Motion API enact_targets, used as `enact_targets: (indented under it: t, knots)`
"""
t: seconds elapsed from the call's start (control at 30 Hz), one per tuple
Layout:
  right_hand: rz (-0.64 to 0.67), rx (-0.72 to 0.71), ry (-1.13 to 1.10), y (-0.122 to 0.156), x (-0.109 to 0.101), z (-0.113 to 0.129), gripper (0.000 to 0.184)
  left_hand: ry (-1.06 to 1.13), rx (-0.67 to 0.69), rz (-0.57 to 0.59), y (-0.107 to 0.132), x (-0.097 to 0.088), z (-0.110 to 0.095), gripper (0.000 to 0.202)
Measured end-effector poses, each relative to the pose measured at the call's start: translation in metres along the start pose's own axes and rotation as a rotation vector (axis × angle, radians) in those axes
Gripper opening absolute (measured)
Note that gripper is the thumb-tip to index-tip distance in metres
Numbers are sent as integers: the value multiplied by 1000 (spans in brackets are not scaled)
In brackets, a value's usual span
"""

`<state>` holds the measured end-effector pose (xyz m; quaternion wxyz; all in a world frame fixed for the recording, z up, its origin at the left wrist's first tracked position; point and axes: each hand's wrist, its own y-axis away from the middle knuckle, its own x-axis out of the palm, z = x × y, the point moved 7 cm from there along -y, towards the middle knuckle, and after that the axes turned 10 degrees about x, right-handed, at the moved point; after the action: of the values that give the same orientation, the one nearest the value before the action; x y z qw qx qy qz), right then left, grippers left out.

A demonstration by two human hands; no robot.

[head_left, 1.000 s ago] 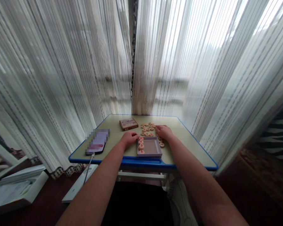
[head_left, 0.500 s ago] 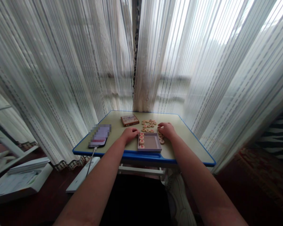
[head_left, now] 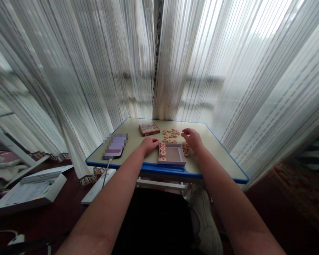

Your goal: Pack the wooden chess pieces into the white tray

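A shallow, open lilac box (head_left: 183, 157) lies near the front of the table. Along its left wall stands a column of round wooden Chinese chess pieces (head_left: 163, 153) with red characters; the rest of its floor is bare. My left hand (head_left: 150, 144) has its fingers closed at the box's far left corner. Above the table, just beyond the far right corner, my right hand (head_left: 191, 139) is raised with thumb and fingertips slightly apart and nothing visible between them. More chess pieces (head_left: 171, 136) lie scattered behind the box, and a few (head_left: 186, 148) sit beside its right wall, partly under my right hand.
A brown printed box (head_left: 149, 129) lies at the back left of the table (head_left: 215, 159). At the left edge rests a phone (head_left: 115, 147) with a white cable (head_left: 106, 171). Curtains (head_left: 122, 71) hang behind. An open white box (head_left: 34, 191) stands on the floor at left.
My right hand has lifted a little off the pieces on the right, uncovering more of them. My left hand stays at the box corner. The whole view has shifted slightly.
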<state>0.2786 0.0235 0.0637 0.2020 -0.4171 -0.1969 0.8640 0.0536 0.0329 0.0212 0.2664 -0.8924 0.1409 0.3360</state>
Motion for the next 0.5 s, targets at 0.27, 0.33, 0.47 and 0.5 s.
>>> enact_targets:
  t: [0.27,0.33,0.47,0.5]
  knots:
    - [108,5,50,3,10,0,13,-24,7,18,0,0,1,33]
    - [112,-3,69,3,10,1,12,-34,14,15,0,0,0,33]
    - [97,2,55,3,7,2,12,-49,16,15,0,-1,-1,31]
    - [96,8,49,4,7,1,12,-48,15,13,0,-1,-1,31]
